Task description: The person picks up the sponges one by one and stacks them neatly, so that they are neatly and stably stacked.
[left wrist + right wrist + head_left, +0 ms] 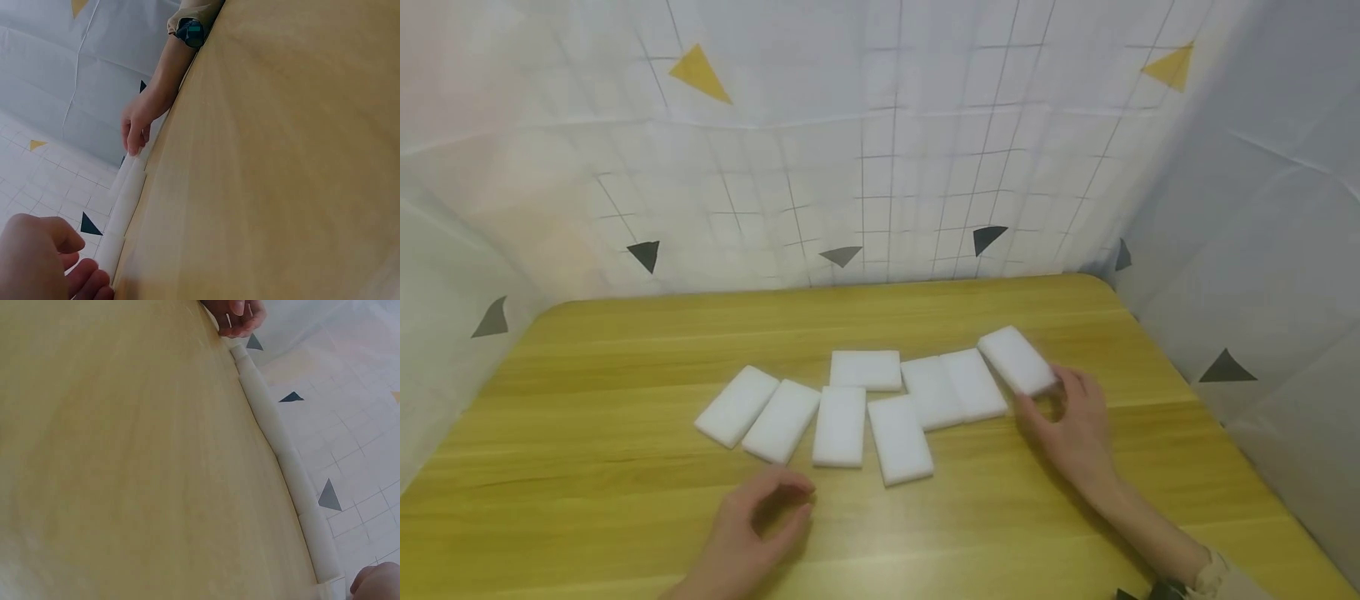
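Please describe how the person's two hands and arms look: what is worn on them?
Both hands, the left hand and the right hand, are bare, without gloves. The right wrist carries a beige sleeve cuff and a dark strapped device.

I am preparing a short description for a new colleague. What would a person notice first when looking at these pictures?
First, the row of white rectangular blocks lying flat across the middle of the yellow wooden table. Next, the right hand at the row's right end, its fingers touching the outermost block, and the left hand resting loosely curled on the table in front of the row. Behind stands a white grid-patterned cloth with small triangles.
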A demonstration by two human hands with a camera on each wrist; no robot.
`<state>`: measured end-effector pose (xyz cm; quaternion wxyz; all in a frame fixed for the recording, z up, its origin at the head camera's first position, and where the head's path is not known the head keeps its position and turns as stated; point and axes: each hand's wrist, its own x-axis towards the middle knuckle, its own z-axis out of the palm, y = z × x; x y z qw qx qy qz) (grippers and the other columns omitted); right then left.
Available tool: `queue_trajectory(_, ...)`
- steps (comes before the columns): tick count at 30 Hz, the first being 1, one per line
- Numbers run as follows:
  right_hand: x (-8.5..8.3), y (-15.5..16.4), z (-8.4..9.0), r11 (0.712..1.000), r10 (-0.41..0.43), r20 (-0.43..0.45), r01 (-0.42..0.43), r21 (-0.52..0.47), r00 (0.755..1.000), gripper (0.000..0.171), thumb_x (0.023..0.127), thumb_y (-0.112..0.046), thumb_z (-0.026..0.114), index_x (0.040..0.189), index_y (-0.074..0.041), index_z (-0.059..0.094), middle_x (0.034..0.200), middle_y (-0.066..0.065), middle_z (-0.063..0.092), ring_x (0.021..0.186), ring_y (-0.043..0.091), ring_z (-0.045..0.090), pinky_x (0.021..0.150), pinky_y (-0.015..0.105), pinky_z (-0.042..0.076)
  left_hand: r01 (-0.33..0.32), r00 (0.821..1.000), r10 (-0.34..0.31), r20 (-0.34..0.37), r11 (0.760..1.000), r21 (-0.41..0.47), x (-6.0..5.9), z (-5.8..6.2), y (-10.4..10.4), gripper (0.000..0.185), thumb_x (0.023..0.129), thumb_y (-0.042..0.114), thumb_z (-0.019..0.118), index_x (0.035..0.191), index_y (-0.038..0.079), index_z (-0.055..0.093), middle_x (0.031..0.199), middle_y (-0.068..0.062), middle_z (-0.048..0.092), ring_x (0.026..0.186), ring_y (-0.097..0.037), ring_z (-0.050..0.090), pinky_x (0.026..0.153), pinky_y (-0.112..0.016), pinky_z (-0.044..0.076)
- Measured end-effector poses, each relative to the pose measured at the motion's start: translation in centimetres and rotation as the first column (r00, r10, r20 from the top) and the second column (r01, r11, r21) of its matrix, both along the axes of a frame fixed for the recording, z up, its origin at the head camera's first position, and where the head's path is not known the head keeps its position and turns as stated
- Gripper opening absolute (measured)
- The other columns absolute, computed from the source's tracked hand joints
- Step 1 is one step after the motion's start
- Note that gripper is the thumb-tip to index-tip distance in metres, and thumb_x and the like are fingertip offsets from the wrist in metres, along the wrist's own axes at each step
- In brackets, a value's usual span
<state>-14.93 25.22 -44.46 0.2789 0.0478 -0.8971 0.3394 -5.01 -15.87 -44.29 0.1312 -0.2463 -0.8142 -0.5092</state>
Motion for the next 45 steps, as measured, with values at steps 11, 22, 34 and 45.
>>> queue_trajectory(11,0.5,-0.2,0.2,0.992,0.127,-0.151,-0.128,0.0,0.98,0.055,0.073,-0.007,0.083,0.123,0.003,0.062,0.116,0.019,0.058,0.106,0.033,0.055,0.094,0.011,0.034,0.038,0.999,-0.037,0.022,0.999,-0.03,0.0,-0.1,-0.1,0.033,0.083,0.0,0.076,0.111,0.015,0.069,0.107,0.003,0.072,0.1,-0.01,0.067,0.092,-0.019,0.053)
queue_trajectory(22,1.6,-1.8,0.2,0.897,0.439,-0.249,-0.435,0.074,0.863,0.058,0.077,-0.02,0.078,0.128,0.003,0.062,0.122,0.017,0.061,0.113,0.02,0.057,0.105,0.01,0.038,0.039,0.998,-0.036,0.048,0.997,-0.064,0.1,-0.2,-0.2,0.033,0.087,0.008,0.077,0.117,0.016,0.069,0.113,0.003,0.072,0.105,-0.011,0.067,0.097,-0.019,0.051)
queue_trajectory(34,3.7,-5.4,0.5,0.733,0.672,-0.303,-0.665,0.142,0.676,0.058,0.085,-0.029,0.075,0.124,0.011,0.06,0.118,0.023,0.061,0.111,0.026,0.058,0.109,0.017,0.039,0.041,0.998,-0.035,0.056,0.993,-0.108,0.2,-0.2,-0.1,0.041,0.086,0.019,0.08,0.125,0.02,0.066,0.121,0.006,0.07,0.112,-0.011,0.065,0.1,-0.019,0.049)
queue_trajectory(45,5.0,-6.5,0.4,0.643,0.764,-0.227,-0.738,0.203,0.604,0.065,0.083,-0.027,0.078,0.13,0.012,0.056,0.127,0.022,0.058,0.119,0.03,0.055,0.117,0.023,0.034,0.029,0.999,-0.025,0.038,0.992,-0.126,0.2,-0.1,0.1,0.046,0.083,0.025,0.083,0.126,0.023,0.066,0.121,0.01,0.069,0.111,-0.01,0.065,0.099,-0.016,0.048)
